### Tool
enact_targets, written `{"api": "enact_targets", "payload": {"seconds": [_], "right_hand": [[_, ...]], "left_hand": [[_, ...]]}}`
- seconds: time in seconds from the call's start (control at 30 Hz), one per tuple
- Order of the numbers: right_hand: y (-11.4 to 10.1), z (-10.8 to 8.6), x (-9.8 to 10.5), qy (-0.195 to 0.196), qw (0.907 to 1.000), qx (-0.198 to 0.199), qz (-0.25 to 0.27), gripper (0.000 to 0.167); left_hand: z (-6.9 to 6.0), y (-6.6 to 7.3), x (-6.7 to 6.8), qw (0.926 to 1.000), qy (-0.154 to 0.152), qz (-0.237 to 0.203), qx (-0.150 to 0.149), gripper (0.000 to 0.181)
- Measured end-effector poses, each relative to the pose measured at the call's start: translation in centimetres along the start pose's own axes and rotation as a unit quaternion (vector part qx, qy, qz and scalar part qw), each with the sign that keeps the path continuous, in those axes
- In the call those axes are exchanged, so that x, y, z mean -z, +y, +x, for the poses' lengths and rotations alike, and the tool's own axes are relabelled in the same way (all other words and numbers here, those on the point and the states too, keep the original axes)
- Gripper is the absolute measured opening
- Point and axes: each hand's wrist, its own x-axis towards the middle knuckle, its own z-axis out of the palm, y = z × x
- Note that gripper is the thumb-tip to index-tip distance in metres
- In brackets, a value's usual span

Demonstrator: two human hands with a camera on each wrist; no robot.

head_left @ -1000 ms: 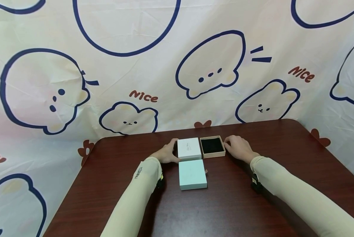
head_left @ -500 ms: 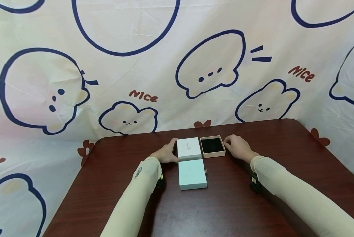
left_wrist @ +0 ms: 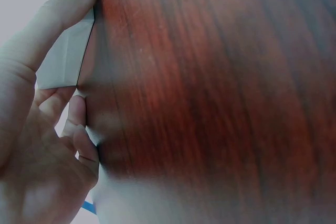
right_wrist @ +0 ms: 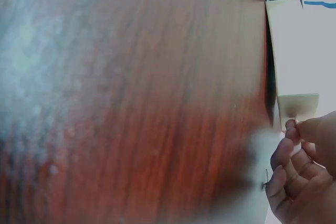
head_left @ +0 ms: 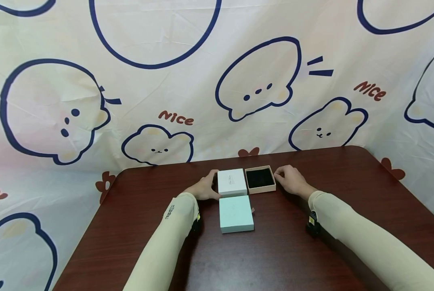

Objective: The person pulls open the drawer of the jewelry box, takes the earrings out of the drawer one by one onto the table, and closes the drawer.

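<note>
In the head view a white box (head_left: 232, 182) with small print on its lid lies at the back middle of the table. My left hand (head_left: 202, 187) grips it from the left, thumb on the near side and fingers on the far side. At its right end sits a cream drawer (head_left: 262, 189) with a black pad inside; whether it is fully out of the box I cannot tell. My right hand (head_left: 291, 180) pinches at the drawer's end wall (right_wrist: 297, 103) with thumb and forefinger; the fingertips hide what is between them. A light teal box (head_left: 236, 214) lies in front of the white one.
A small ribbon tab (head_left: 252, 210) sticks out from the teal box's right side. The dark red-brown table (head_left: 275, 258) ends at a printed cloth backdrop (head_left: 202, 93), which hangs close behind the boxes.
</note>
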Motion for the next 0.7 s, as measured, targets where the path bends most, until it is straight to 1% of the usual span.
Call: {"api": "enact_targets", "payload": {"seconds": [0.17,0.3,0.4,0.7], "right_hand": [[0.17,0.06,0.05,-0.002,0.9999,0.000,0.015,0.023],[0.29,0.19,0.03,-0.006,0.9993,0.004,0.037,0.022],[0.35,0.25,0.04,-0.011,0.9984,0.002,0.056,0.022],[0.37,0.18,0.16,-0.022,0.9964,-0.010,0.081,0.023]], "left_hand": [[0.04,-0.02,-0.01,1.0000,0.002,0.001,0.003,0.101],[0.09,-0.04,-0.07,1.0000,0.004,0.003,-0.001,0.100],[0.06,-0.05,-0.09,1.0000,0.005,0.004,-0.004,0.100],[-0.01,0.01,-0.01,1.0000,0.005,0.002,-0.002,0.101]]}}
